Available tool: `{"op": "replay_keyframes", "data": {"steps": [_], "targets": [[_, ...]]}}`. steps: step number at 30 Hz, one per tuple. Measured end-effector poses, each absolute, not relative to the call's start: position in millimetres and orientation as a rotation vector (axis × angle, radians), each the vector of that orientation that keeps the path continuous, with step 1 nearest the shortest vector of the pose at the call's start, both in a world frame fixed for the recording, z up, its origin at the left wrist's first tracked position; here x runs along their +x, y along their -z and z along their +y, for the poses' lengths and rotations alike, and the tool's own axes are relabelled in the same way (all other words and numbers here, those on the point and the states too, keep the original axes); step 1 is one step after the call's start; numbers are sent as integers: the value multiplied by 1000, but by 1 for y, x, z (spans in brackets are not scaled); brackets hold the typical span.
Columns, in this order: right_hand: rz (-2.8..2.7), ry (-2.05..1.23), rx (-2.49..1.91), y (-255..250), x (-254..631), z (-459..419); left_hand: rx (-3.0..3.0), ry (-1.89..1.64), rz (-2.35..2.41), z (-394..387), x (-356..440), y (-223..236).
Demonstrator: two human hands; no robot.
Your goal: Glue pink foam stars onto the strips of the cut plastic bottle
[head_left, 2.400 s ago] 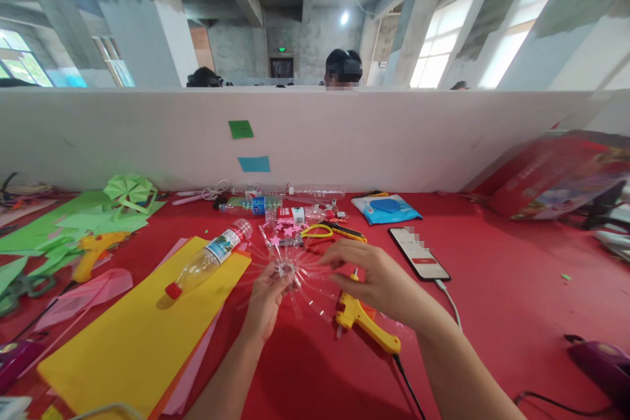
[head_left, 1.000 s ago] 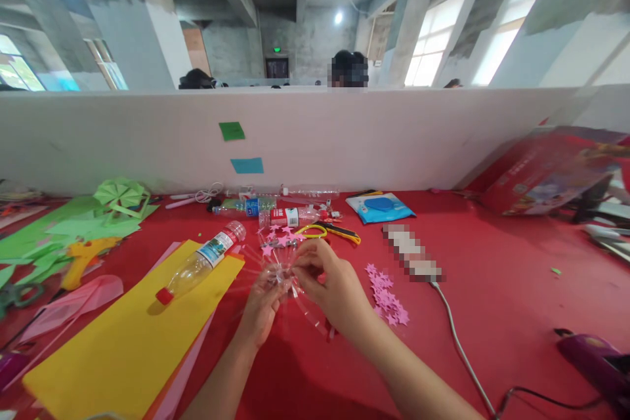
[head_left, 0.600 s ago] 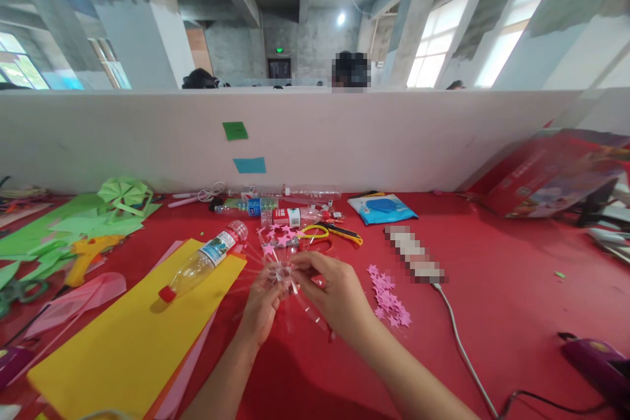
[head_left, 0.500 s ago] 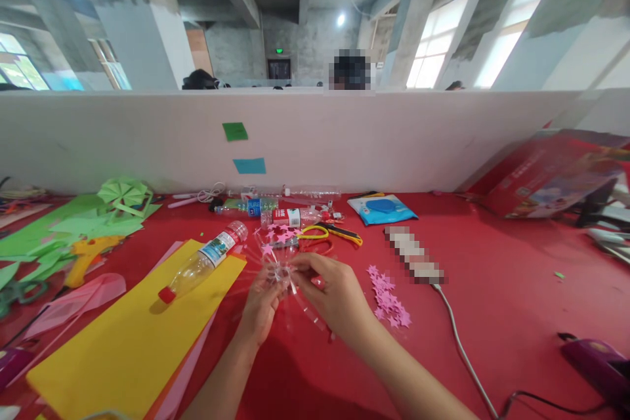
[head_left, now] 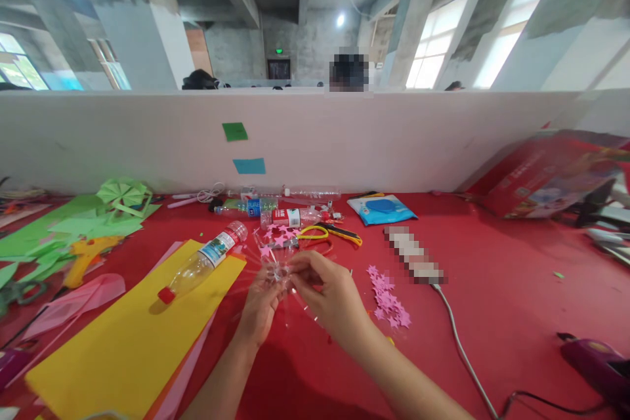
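A clear plastic piece cut into thin strips (head_left: 278, 272), like the end of a cut bottle, is held low over the red table. My left hand (head_left: 259, 310) is closed around its left side. From the right, my right hand (head_left: 329, 294) pinches at it with thumb and forefinger; the strips fan outward and partly vanish against the red. Pink foam stars (head_left: 281, 236) lie just beyond my hands, beside yellow-handled scissors (head_left: 314, 232) and a yellow utility knife (head_left: 347, 233). Right of my right hand is a pile of pink stars (head_left: 390, 300).
At left, a clear bottle with a red cap (head_left: 199, 264) lies on yellow sheets (head_left: 132, 341), near a yellow glue gun (head_left: 91, 258) and green paper. More bottles (head_left: 290, 216), a blue wipes pack (head_left: 382, 209) and a corded power strip (head_left: 412, 256) lie farther back and right.
My right hand has shifted slightly left, and the plastic piece has turned a little between my hands. A small yellow bit now shows beside my right forearm.
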State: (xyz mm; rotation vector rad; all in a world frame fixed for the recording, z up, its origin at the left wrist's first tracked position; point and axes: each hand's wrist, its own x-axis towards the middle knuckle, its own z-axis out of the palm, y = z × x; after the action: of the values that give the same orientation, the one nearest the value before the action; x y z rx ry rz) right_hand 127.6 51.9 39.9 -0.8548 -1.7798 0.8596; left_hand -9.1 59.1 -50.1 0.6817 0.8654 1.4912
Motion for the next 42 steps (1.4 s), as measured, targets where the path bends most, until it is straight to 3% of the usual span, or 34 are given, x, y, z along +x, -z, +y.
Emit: {"op": "replay_keyframes", "data": {"steps": [42], "targets": [[-1915,-518,-732,-32,126,56,742,-1471,813,59,-8,51]]}}
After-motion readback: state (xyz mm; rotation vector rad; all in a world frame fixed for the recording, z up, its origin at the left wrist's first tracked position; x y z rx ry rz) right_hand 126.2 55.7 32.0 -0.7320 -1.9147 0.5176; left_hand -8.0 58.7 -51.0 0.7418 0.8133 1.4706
